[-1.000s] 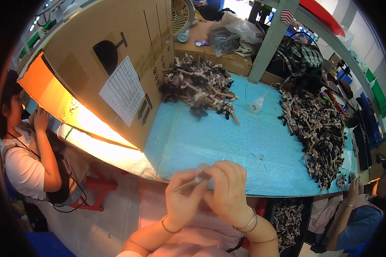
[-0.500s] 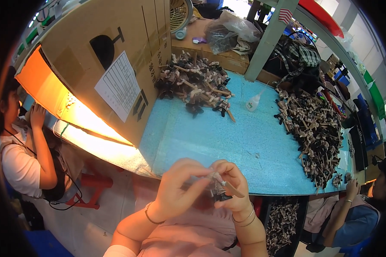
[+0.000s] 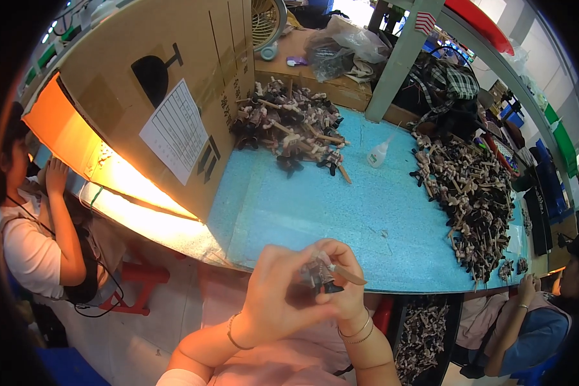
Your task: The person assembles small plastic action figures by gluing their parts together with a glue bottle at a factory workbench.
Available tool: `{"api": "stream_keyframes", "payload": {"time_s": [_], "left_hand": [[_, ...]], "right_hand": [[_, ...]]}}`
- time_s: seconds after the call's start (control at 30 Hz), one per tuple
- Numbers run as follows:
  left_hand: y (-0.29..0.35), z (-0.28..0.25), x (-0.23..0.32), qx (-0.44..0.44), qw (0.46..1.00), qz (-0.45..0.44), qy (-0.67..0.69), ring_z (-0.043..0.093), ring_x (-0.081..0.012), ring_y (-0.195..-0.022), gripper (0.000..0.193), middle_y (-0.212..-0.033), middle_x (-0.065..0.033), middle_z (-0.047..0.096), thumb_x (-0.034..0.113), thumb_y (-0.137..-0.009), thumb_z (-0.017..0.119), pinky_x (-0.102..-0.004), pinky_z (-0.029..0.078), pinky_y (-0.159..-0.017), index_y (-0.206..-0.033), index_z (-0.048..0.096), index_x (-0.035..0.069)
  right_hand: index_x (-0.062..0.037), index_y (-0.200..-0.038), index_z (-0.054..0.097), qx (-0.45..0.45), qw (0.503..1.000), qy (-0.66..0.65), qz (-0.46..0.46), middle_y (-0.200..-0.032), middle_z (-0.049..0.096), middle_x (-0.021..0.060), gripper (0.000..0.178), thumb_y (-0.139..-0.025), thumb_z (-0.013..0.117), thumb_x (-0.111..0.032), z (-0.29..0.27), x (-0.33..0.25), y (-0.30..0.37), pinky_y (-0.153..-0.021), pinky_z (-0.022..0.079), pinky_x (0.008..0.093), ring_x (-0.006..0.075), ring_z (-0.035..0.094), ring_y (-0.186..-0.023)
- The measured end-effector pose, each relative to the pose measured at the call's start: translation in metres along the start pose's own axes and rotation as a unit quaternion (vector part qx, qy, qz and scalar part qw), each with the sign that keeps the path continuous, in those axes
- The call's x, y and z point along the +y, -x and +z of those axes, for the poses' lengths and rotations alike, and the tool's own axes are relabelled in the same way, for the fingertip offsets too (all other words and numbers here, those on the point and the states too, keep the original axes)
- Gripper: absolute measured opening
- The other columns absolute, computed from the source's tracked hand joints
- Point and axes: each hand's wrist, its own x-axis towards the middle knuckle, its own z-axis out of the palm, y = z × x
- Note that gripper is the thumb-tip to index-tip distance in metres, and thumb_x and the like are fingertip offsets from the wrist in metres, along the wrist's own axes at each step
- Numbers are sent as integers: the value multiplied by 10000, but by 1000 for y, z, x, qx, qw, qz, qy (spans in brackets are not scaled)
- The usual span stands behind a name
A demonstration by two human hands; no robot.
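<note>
In front of my body, just off the near edge of the blue work surface (image 3: pixel 302 225), a small doll-like figurine (image 3: pixel 318 271) sits between my two hands. It has a pale greyish body, black feet and a flat brown stick-like piece jutting to the right. My left hand (image 3: pixel 270 299) closes round its left side, thumb below and fingers above. My right hand (image 3: pixel 346 283) grips it from the right with bent fingers. Fingers and slight blur hide part of the figurine. A pile of similar figurines (image 3: pixel 293 122) lies at the back left, a larger pile (image 3: pixel 466 199) at the right.
A tall cardboard box (image 3: pixel 174 96) walls off the left. A small white squeeze bottle (image 3: pixel 379 153) stands toward the back. A black crate (image 3: pixel 424 334) of small parts sits below the right edge. Co-workers sit at the left (image 3: pixel 35 219) and right (image 3: pixel 540 321).
My left hand has shifted its fingers on the figurine, its thumb now lower. The figurine has turned slightly, showing more of its body. My right hand still grips it.
</note>
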Motion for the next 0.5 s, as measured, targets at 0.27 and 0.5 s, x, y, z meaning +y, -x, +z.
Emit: {"api": "stream_keyframes", "payload": {"time_s": [0.27, 0.5], "left_hand": [[-1, 4, -9, -30, 1000, -7, -4, 327, -59, -525, 714, -885, -55, 423, 300, -631, 811, -188, 281, -466, -1219, 504, 36], [-2, 6, -9, -57, 998, -13, 21, 308, -46, -508, 706, -897, -49, 423, 290, -638, 803, -179, 270, -458, -1233, 511, 46]], "right_hand": [[-33, -1149, 417, 39, 999, 7, 14, -1136, 433, 63, 670, -635, 830, -154, 1, 0, 6, -899, 406, 320, 174, 455, -1079], [-47, -1147, 406, 78, 997, -8, 26, -1126, 438, 74, 682, -624, 835, -130, 8, -6, 10, -900, 402, 325, 180, 456, -1063]]}}
